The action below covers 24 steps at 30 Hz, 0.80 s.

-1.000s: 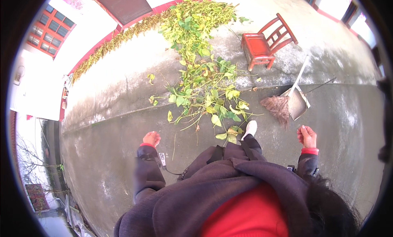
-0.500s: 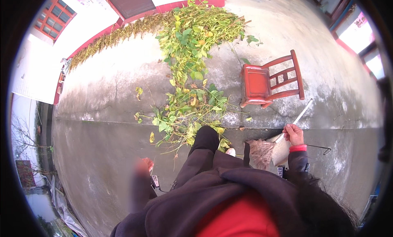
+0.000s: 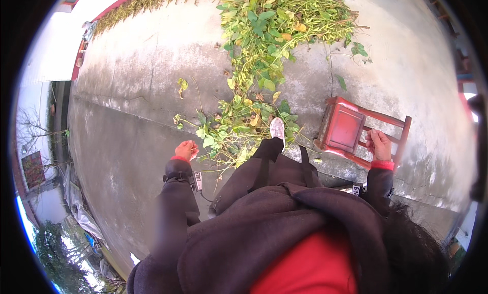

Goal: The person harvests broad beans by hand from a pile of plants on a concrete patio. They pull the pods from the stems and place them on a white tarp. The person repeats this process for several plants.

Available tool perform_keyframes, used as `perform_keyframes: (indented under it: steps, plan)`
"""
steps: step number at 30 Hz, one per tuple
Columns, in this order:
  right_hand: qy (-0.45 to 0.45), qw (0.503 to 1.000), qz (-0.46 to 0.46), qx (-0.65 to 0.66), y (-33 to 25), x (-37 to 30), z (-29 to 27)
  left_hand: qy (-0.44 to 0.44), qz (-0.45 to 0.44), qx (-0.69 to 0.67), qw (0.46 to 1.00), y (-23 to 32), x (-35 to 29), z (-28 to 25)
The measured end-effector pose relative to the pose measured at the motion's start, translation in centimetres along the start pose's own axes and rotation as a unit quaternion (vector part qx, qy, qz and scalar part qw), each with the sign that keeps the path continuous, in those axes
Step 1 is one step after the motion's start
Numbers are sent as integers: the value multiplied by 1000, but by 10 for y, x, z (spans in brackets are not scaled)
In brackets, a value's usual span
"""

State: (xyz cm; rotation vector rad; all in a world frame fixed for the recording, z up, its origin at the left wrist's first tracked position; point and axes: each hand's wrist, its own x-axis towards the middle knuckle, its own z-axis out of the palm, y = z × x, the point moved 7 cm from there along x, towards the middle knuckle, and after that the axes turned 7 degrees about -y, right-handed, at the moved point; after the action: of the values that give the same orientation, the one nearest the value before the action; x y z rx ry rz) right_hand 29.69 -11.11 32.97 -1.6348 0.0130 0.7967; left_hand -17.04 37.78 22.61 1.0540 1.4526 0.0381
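Red chair (image 3: 344, 126) at 3 o'clock, on the concrete ground (image 3: 122, 162), backrest pointing to about 3. Wood, red paint, square panelled seat looking scuffed and paler in the middle, barred back. Right hand (image 3: 379, 144) overlaps the backrest in this view and hides part of its bars; can't tell if it touches. Its grip is narrow, fingers curled to the thumb. Chair legs mostly out of sight.

Left hand (image 3: 188, 149) at 9 o'clock, near the trailing end of the leafy plants (image 3: 256, 73); fingers loosely bent, can't tell how wide the grip is. Left sleeve (image 3: 175, 212) smears into blur.

Plants run from about 12:30 down to the middle: green and yellow leaves, long thin stems tangled, thick heap at the top, thinner and looser lower down. Heap's top cut off by the frame. One pale shoe (image 3: 277, 128) overlaps the lower leaves; other foot hidden. Dried plant strip (image 3: 147, 3) at 11, also cut off. Pale object (image 3: 347, 189) at 4, mostly behind jacket and right forearm, hard to make out.
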Motion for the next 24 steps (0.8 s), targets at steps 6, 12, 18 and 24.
perform_keyframes:
  steps: [6,12,18,24]
  plan:
    - [-88,995,12,-38,-72,98,41,-49,77,-40,995,91,20,68]
    - [-103,987,58,-107,-121,201,60,35,-6,-136,990,61,19,73]
    - [-230,946,92,-207,-157,336,131,177,-86,-264,944,10,-20,98]
    - [-405,849,91,-326,-143,400,272,153,-132,-318,926,-55,-63,179]
